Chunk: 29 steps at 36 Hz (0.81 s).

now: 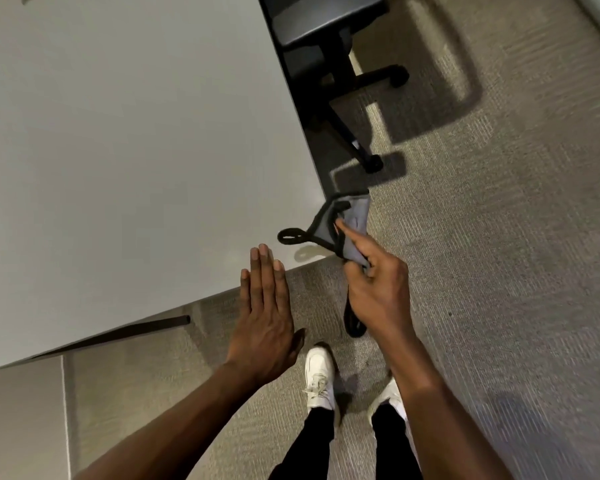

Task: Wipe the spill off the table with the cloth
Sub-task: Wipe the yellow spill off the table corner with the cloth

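At the near corner of the pale grey surface [118, 150], you are holding your right hand [378, 292] just off the edge, with its grip closed on the grey cloth [355, 220]. Your forefinger and thumb are pinching the fabric, and your other fingers are curling in under it. The cloth, edged in black, is hanging bunched above the corner of the surface, partly over the carpet [499, 271], and a black loop [291, 236] at its left tip is sticking out over the surface and casting a shadow just below itself. More dark trim is dangling under your right wrist.

Your left hand [267, 323] is hovering flat and open beside the near edge, its fingers straight and pressed side by side, the fingertips reaching over the rim of the surface. It is gripping nothing, and it is keeping clear of the cloth.

You are standing on the carpet with both white shoes [321, 379] pointing toward the corner. Beyond the far side of the surface, a black office chair [329, 26] is sitting on its wheeled base. I cannot make out any spill on the surface from this view.
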### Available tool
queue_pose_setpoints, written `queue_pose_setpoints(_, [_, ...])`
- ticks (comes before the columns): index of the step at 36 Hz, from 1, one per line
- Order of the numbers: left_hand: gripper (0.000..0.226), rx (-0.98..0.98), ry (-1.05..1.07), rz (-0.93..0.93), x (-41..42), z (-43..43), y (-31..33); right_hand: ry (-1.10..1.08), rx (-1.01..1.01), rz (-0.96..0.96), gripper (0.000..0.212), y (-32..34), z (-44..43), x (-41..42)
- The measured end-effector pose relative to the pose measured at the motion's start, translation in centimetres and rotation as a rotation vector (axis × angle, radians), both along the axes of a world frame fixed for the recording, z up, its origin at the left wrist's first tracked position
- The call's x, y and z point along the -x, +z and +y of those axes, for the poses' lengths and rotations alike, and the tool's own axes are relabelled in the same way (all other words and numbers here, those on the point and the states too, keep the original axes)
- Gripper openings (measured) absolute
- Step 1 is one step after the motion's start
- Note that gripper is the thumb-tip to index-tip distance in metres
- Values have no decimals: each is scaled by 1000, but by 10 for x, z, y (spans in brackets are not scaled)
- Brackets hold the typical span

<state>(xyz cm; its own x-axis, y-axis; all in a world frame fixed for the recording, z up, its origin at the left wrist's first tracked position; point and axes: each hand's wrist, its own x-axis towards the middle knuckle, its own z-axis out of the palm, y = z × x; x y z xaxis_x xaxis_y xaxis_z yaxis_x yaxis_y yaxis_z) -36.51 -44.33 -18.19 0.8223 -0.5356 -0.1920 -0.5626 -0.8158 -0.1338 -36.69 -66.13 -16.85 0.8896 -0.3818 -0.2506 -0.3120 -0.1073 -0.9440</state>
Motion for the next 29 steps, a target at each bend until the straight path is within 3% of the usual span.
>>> queue_pose_setpoints(9, [136,45,12,9,0,1,-9,73,-69,55,58,-6,-24,-95])
queue_pose_setpoints(16, [137,38,0,-8,2,2,-9,70,-57,-10,63,-7,-12,-25])
queue_pose_setpoints(20, [138,13,-11,-20,0,3,-10,100,67,-31,62,1,-7,4])
queue_pose_setpoints(24, [137,39,-8,-38,1,3,-10,178,210,-60,62,10,-6,-27])
queue_pose_setpoints(29, [126,214,-2,-24,1,7,-9,369,458,-85,83,16,0,-88])
